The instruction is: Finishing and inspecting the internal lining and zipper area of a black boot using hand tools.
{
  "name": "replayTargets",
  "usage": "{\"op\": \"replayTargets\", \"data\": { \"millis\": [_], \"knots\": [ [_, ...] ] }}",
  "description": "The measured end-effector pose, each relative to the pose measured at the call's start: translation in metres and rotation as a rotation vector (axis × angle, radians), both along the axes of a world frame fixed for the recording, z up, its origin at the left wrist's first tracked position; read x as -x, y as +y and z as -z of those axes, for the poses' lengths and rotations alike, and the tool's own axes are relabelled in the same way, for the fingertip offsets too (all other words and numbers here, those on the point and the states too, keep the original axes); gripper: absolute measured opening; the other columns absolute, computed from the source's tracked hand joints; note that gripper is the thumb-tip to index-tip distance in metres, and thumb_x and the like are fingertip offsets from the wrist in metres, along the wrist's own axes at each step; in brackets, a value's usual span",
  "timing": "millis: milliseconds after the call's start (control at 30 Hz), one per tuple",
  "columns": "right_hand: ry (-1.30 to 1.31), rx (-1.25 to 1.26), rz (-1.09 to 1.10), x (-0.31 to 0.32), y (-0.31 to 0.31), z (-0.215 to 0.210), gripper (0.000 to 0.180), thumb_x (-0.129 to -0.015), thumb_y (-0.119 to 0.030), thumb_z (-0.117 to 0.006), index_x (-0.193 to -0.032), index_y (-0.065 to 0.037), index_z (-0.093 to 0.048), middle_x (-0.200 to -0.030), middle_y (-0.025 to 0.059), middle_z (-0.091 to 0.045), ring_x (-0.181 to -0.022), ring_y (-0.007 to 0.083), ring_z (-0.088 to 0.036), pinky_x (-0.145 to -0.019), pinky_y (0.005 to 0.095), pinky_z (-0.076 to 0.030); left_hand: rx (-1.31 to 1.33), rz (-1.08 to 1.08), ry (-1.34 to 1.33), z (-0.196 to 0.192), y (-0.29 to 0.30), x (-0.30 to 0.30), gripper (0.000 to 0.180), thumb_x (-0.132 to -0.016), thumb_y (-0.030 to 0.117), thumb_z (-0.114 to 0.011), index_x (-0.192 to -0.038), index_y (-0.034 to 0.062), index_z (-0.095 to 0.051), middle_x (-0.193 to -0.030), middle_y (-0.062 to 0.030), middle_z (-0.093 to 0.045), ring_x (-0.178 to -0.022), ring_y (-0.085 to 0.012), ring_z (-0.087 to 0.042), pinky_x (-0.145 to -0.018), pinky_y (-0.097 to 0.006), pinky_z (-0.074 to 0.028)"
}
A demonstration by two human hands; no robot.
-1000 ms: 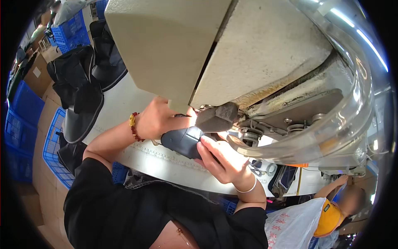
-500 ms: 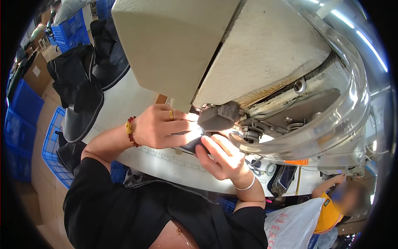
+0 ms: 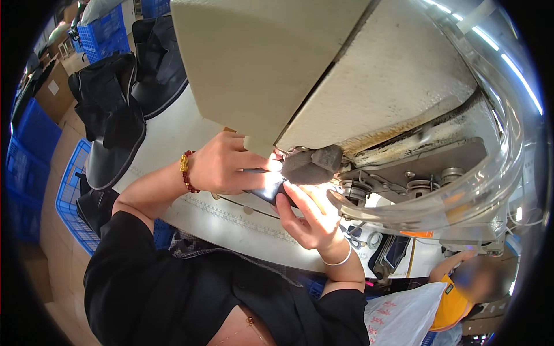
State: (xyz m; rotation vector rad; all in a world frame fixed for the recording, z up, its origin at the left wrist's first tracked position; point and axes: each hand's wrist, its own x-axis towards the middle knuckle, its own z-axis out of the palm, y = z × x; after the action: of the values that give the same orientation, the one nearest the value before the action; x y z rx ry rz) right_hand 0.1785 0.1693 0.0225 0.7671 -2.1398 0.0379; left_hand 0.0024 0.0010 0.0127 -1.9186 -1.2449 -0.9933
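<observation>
So the dark piece (image 3: 269, 194) is about mid-frame, right below the grey lump (image 3: 313, 165) under the big cream machine (image 3: 254, 63), mostly hidden by fingers. It has a leathery sheen, so I'd guess it's light, bendy but with a bit of body, maybe slightly slick. Doesn't strike me as fragile, though a smooth face like that could probably scuff or crease.

Right hand (image 3: 311, 216) has the lower-right edge nipped narrow between thumb and fingers. Left hand (image 3: 222, 164) lies over the other side, fingers nearly straight; can't tell if it's pinching or just pressing, the underside's hidden. Imo the edges are where to grab it, one hand each side, fingertips clear of the bright spot by the lump.

Table (image 3: 259, 235) is white and smooth-looking with a ruler strip (image 3: 231, 213) along the near side, so stuff should slide easily. Black boots (image 3: 109, 130) sit upper left, blue basket (image 3: 72, 202) below them. Clear tube (image 3: 505, 150) curves down the right, phone (image 3: 398, 251) lower right, then a white sack (image 3: 398, 317) and a co-worker in yellow (image 3: 453, 303).
</observation>
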Motion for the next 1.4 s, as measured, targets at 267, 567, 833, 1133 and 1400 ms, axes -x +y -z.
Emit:
{"op": "replayTargets", "data": {
  "millis": [267, 567, 833, 1133, 1400],
  "knots": [
    [-0.069, 0.066, 0.085, 0.0, 0.001, 0.007, 0.02, -0.074, -0.002, -0.083, -0.091, 0.001, -0.074, -0.101, 0.0179, -0.069, -0.088, 0.0316, -0.071, -0.077, 0.0409, -0.059, 0.091, -0.007, -0.044, 0.002, -0.001, 0.005, 0.04, -0.045, 0.008, -0.074, -0.086, 0.0062, -0.072, -0.107, -0.006, -0.068, -0.1, -0.0312, -0.065, -0.081, -0.044, -0.052],
    [-0.004, 0.063, 0.14, 0.006, -0.002, 0.006, 0.026, -0.074, -0.002, -0.083, -0.098, -0.002, -0.075, -0.102, 0.0151, -0.069, -0.089, 0.0307, -0.071, -0.076, 0.0401, -0.058, -0.234, -0.069, 0.098, 0.037, 0.022, 0.029, 0.033, -0.053, 0.006, -0.073, -0.087, 0.0063, -0.073, -0.108, -0.0073, -0.069, -0.101, -0.0327, -0.064, -0.081, -0.044, -0.052],
    [0.016, 0.065, 0.168, 0.002, 0.004, 0.004, 0.027, -0.072, -0.001, -0.085, -0.097, -0.005, -0.076, -0.098, 0.0114, -0.072, -0.083, 0.0276, -0.071, -0.076, 0.0389, -0.058, -0.108, -0.091, 0.031, 0.016, 0.007, 0.004, 0.021, -0.058, 0.011, -0.071, -0.077, 0.0048, -0.067, -0.104, -0.0075, -0.069, -0.092, -0.0286, -0.067, -0.073, -0.04, -0.055],
    [0.043, 0.065, 0.212, 0.002, 0.006, 0.013, 0.021, -0.071, 0.003, -0.082, -0.09, -0.005, -0.077, -0.093, 0.0109, -0.072, -0.081, 0.0267, -0.07, -0.073, 0.0375, -0.055, -0.188, -0.006, 0.031, 0.025, 0.021, 0.023, 0.023, -0.058, 0.014, -0.078, -0.077, 0.0048, -0.067, -0.105, -0.0103, -0.069, -0.094, -0.0346, -0.066, -0.079, -0.047, -0.053],
    [-0.023, 0.121, 0.223, 0.003, 0.003, 0.007, 0.023, -0.074, 0.007, -0.076, -0.096, 0.0, -0.077, -0.092, 0.013, -0.072, -0.082, 0.0282, -0.07, -0.075, 0.0393, -0.055, -0.168, 0.063, 0.026, 0.013, 0.011, 0.007, 0.018, -0.076, 0.02, -0.083, -0.077, 0.0077, -0.069, -0.095, -0.0062, -0.07, -0.097, -0.0284, -0.069, -0.081, -0.044, -0.055]
  ]
}}
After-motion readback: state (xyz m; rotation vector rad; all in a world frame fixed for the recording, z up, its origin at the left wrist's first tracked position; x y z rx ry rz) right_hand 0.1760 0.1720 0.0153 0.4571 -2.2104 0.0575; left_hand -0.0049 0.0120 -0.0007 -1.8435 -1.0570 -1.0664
